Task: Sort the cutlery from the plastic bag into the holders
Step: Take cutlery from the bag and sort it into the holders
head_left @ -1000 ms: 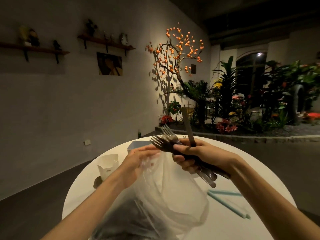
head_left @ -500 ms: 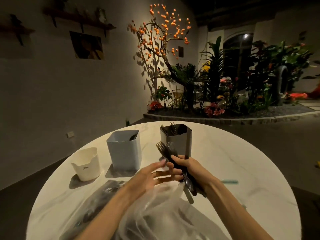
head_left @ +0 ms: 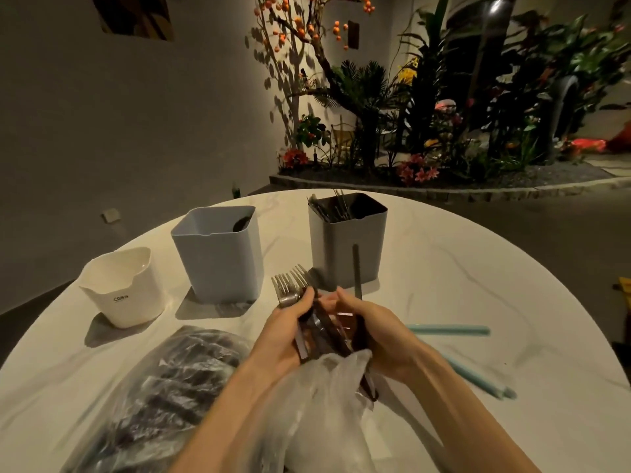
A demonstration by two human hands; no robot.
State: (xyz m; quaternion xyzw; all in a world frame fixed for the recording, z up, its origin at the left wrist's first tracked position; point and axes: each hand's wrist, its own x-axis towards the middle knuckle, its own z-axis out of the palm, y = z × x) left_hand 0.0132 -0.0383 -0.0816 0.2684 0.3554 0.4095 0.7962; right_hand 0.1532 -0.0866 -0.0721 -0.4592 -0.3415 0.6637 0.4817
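Both hands hold one bundle of cutlery [head_left: 293, 291] above the round white table [head_left: 461, 268]. My left hand [head_left: 286, 332] grips the bundle from the left, fork tines sticking out past its fingers. My right hand [head_left: 372, 329] cups the dark handles from the right, and a knife blade [head_left: 357, 271] rises above it. A clear plastic bag [head_left: 317, 404] crumples under my wrists. Three holders stand behind: a white one [head_left: 123, 291] at the left, a light blue one [head_left: 218, 254] in the middle, and a grey one [head_left: 345, 247] with cutlery in it.
A second clear bag of dark cutlery [head_left: 164, 397] lies at the front left. Two teal sticks lie right of my hands, one [head_left: 450, 331] nearer the centre and one [head_left: 478, 380] toward the front edge. A planted bed [head_left: 409, 165] lies beyond the table.
The view has tilted down onto the table. My left hand has left the bag and joined my right hand on the cutlery bundle, which came down closer to the table in front of the grey holder.
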